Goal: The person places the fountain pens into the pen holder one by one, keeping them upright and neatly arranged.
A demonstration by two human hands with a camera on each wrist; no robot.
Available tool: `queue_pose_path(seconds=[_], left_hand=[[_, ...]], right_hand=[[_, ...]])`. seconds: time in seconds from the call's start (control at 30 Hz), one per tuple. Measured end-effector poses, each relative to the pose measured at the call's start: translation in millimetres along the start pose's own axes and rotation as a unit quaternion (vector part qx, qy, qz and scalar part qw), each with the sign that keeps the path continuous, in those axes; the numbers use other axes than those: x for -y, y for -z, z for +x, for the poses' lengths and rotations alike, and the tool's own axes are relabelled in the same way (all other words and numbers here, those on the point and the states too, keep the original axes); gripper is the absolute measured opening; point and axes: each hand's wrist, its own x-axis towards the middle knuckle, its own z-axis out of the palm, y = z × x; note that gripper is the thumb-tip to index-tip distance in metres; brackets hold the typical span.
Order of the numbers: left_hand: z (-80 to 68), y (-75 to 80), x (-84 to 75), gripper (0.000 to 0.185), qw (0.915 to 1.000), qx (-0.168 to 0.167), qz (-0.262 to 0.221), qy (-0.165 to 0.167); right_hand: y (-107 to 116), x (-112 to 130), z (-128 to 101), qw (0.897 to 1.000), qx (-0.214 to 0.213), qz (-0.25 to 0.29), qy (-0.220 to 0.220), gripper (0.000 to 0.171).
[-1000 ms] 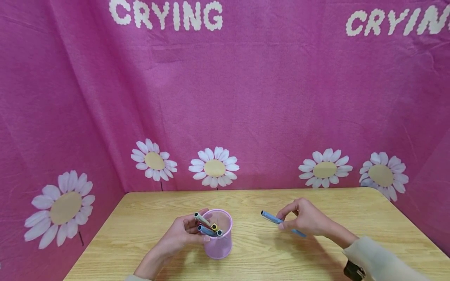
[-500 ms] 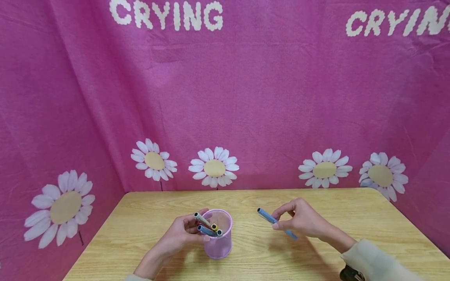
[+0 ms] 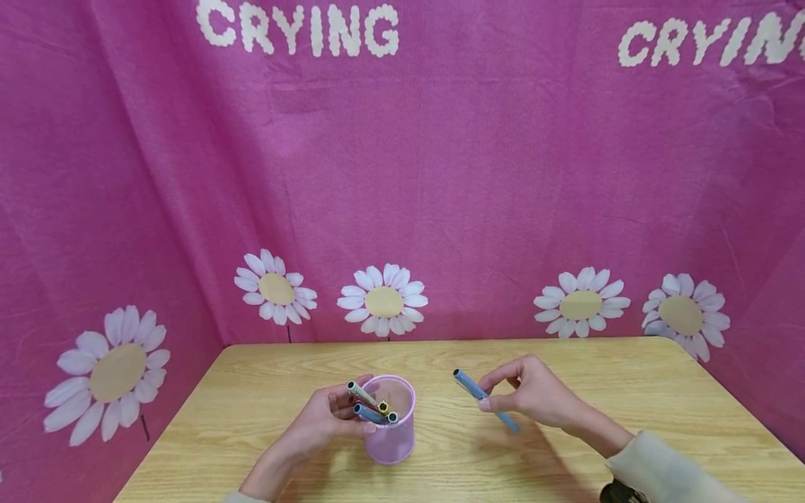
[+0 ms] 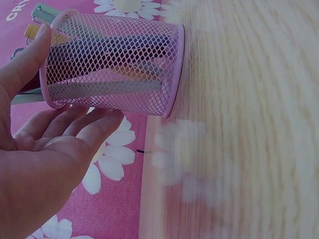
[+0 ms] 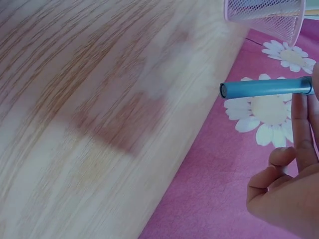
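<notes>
I see my left hand cupped around the pink mesh cup of pens on the table; my right hand pinches a blue pen raised beside it. The backdrop reads "CRYING"

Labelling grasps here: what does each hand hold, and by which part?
Right hand pinches the blue pen mid-barrel; left hand cups the pink mesh cup by its side.

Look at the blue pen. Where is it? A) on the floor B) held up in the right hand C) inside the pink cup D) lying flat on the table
B: the right hand pinches the blue pen in its fingers, above the table, beside the pink cup.
</notes>
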Motion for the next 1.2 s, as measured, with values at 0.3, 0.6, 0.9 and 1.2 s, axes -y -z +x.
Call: queue_pose_path(seconds=[0.3,0.6,0.9,1.2], left_hand=[[-1.0,-0.4,0.1,0.059,1.0000,0.001,-0.003,0.001],[-1.1,-0.5,-0.8,0.059,0.9999,-0.007,0.003,0.008],[-1.5,-1.2,-1.1,0.062,1.0000,-0.007,-0.001,0.006],[-0.9,-1.0,-0.5,0.055,1.0000,-0.005,-0.004,0.004]], right_hand=[[-7.1,11.6,0.5,1.000,-0.012,0.001,-0.010,0.016],[-14.9,22.0,4.8,1.000,-0.027,0.011,-0.008,0.015],[-24.0,33.5,15.4,0.998,-0.048,0.026,-0.014,0.018],[-33.3,49.7,27.8,0.997,-0.059,0.045,-0.002,0.017]])
